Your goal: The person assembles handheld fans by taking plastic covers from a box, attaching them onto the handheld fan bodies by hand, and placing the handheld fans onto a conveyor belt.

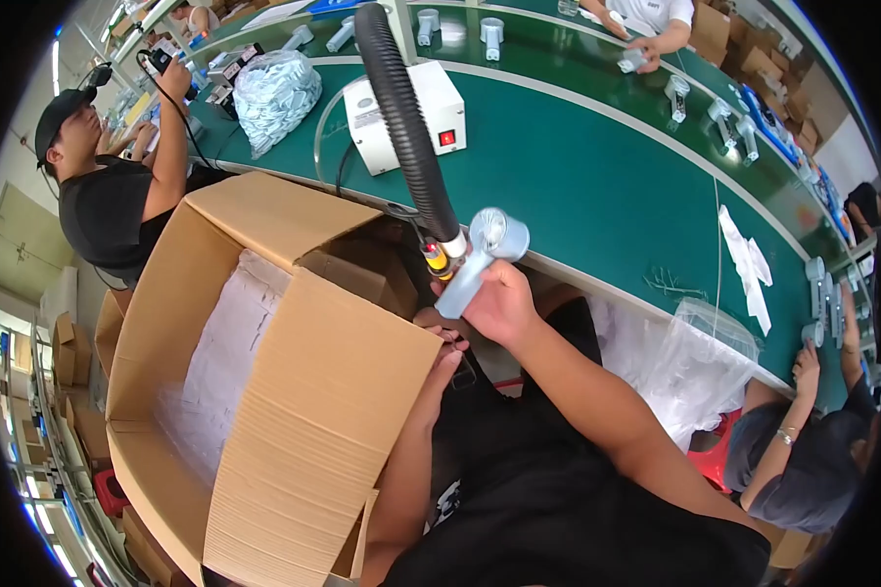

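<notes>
My right hand (505, 307) grips a light grey-blue plastic housing (468, 284) with a round cup-like head and a flat handle, like a handheld fan body. The head points up and away from me, and the inside of the cup looks shiny. Just left of the handle is a yellow and black tool end (438, 258) with a red part, beside the white collar of a black ribbed hose (401, 117). My left hand (443, 364) is lower, beside the flap of an open cardboard box (323, 421). Its fingers are curled, and what they hold, if anything, is hidden.
A white machine box (411, 117) with a red switch stands on the green table (597, 186), near a bag of grey parts (276, 96). Similar housings (724, 127) line a conveyor beyond. Clear plastic bags (656, 362) hang at right. People work on several sides.
</notes>
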The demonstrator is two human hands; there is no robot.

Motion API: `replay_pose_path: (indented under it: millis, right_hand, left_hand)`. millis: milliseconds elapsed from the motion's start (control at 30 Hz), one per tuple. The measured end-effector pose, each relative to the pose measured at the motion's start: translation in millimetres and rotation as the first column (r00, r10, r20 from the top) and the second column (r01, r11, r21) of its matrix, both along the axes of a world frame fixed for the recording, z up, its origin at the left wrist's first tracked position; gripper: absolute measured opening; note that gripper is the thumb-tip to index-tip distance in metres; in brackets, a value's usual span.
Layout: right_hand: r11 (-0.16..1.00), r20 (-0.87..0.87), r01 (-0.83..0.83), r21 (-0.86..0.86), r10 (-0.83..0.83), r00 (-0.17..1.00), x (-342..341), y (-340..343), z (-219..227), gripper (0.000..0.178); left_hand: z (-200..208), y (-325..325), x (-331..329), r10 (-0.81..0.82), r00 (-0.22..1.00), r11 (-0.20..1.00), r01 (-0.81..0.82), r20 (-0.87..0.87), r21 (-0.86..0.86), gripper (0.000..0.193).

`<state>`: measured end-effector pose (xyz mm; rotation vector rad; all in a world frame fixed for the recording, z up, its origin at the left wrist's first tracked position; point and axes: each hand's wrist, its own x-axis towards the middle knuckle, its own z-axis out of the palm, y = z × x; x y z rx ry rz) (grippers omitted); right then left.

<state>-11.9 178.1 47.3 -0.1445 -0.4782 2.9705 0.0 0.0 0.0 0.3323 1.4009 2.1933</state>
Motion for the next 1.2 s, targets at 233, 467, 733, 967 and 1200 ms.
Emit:
replay_pose_path:
  millis: [233,467,733,967,1200]
  right_hand:
    - [0.971,-0.151,0.171,0.166,-0.146,0.978,61.9,30.0,21.2,0.041]
    - [0.654,-0.069,0.291,0.698,-0.343,0.937,146.4,54.5,60.9,0.043]
    - [0.279,-0.116,0.390,0.877,-0.666,0.737,143.8,36.4,64.2,0.037]
    - [0.124,-0.116,0.310,0.943,-0.748,0.653,156.0,30.5,91.1,0.049]
    - [0.697,-0.032,0.009,0.717,0.020,0.999,192.3,67.8,92.7,0.033]
  left_hand:
    - [14.3,20.2,6.8,-0.170,0.967,0.978,0.141,-0.190,-0.156,0.057]
    - [47.2,87.3,26.4,-0.338,0.722,0.919,0.116,-0.604,-0.376,0.039]
    - [32.1,104.2,46.4,-0.372,0.723,0.923,0.223,-0.582,-0.314,0.051]
    - [36.9,117.3,45.3,-0.282,0.722,0.950,0.119,-0.632,-0.288,0.042]
    - [59.2,95.4,44.7,-0.632,0.653,0.762,0.622,-0.417,-0.182,0.070]
